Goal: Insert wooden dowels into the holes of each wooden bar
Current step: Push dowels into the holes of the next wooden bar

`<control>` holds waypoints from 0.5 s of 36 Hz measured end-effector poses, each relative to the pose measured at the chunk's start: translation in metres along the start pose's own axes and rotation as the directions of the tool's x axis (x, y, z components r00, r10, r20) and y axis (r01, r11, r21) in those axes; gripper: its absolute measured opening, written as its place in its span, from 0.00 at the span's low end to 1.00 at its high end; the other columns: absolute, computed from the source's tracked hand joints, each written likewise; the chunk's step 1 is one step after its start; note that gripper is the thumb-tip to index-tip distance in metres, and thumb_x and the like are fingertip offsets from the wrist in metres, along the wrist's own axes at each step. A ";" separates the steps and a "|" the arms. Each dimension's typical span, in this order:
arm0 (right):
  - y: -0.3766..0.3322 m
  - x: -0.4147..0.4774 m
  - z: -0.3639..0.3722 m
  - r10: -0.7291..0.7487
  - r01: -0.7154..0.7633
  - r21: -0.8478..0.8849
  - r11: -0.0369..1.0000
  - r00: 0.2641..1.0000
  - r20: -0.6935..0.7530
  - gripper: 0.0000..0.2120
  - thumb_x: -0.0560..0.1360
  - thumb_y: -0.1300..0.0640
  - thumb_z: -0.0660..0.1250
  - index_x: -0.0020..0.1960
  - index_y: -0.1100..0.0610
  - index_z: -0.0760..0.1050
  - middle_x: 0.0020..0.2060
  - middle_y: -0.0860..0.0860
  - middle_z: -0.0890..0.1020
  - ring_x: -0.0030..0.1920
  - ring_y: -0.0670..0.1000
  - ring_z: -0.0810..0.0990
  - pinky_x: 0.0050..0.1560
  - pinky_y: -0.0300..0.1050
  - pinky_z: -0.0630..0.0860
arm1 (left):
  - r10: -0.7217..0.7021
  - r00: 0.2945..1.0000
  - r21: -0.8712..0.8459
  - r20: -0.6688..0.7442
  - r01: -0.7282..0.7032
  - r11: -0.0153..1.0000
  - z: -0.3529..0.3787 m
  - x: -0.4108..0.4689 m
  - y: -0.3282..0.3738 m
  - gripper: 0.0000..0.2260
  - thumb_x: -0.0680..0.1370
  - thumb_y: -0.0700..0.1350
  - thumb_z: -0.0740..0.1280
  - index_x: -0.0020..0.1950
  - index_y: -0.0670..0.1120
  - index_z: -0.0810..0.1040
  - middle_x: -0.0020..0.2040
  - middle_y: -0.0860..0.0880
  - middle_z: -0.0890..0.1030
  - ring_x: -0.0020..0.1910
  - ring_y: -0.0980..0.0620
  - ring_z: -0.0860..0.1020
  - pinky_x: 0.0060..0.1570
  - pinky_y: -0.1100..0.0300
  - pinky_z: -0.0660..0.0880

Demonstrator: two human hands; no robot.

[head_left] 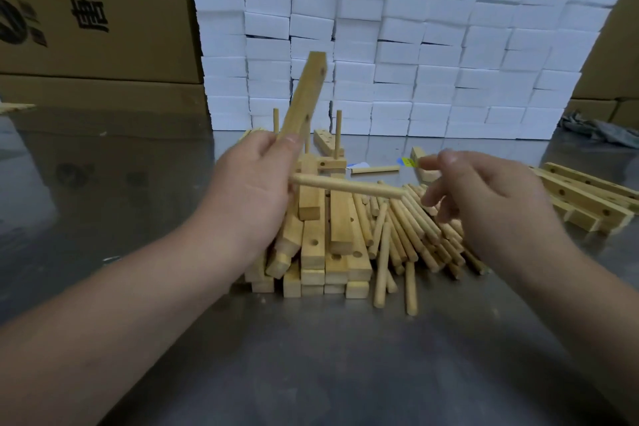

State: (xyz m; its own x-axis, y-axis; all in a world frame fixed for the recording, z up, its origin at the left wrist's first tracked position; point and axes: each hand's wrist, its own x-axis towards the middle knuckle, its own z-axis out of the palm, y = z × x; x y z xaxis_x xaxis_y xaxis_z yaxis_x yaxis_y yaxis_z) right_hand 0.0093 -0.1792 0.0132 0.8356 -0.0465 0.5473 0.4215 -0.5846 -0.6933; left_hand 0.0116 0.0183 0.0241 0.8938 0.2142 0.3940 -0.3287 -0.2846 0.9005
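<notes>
Mid-frame, the left hand (252, 183) grips a light, stiff bar (307, 93). The right hand (484, 197) has loose, empty fingers. Pinch the smooth dowel (349, 185) near its end.

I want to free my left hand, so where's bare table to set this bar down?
Bare table lies left of the bar pile, up to the cardboard boxes. More lies nearest you, in front of the pile between your forearms. Crowded: the pile, the loose dowels beside it, and the bars at far right.
</notes>
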 end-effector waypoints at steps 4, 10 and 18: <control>0.020 0.014 -0.001 0.089 -0.045 -0.438 0.898 0.993 0.081 0.12 0.74 0.47 0.59 0.51 0.46 0.78 0.35 0.41 0.77 0.36 0.45 0.76 0.36 0.43 0.74 | 0.003 0.998 0.056 -0.057 0.000 0.998 -0.005 0.010 -0.012 0.16 0.79 0.52 0.57 0.37 0.45 0.73 0.24 0.57 0.71 0.29 0.55 0.70 0.29 0.63 0.69; 0.035 0.015 0.013 0.182 0.030 -0.648 0.761 0.949 0.259 0.15 0.72 0.40 0.61 0.56 0.44 0.76 0.42 0.42 0.74 0.40 0.44 0.74 0.37 0.41 0.71 | 0.030 0.998 0.151 -0.048 -0.023 0.988 -0.002 0.009 -0.019 0.15 0.79 0.51 0.58 0.36 0.45 0.72 0.29 0.49 0.70 0.21 0.59 0.65 0.18 0.71 0.60; 0.036 0.014 0.019 0.130 0.141 -0.748 0.648 0.948 0.290 0.18 0.73 0.38 0.57 0.54 0.46 0.76 0.45 0.47 0.72 0.47 0.49 0.71 0.42 0.43 0.67 | 0.052 0.999 0.182 0.001 -0.051 0.982 0.001 0.004 -0.019 0.15 0.80 0.51 0.57 0.36 0.46 0.72 0.27 0.52 0.69 0.21 0.63 0.68 0.17 0.72 0.61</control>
State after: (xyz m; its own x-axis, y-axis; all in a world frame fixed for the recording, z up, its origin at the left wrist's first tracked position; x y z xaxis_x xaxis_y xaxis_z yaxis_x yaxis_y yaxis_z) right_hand 0.0430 -0.1858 -0.0124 0.9492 0.1153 0.2929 0.1270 -0.9917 -0.0213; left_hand 0.0220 0.0234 0.0080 0.8758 0.1982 0.4401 -0.3131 -0.4608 0.8305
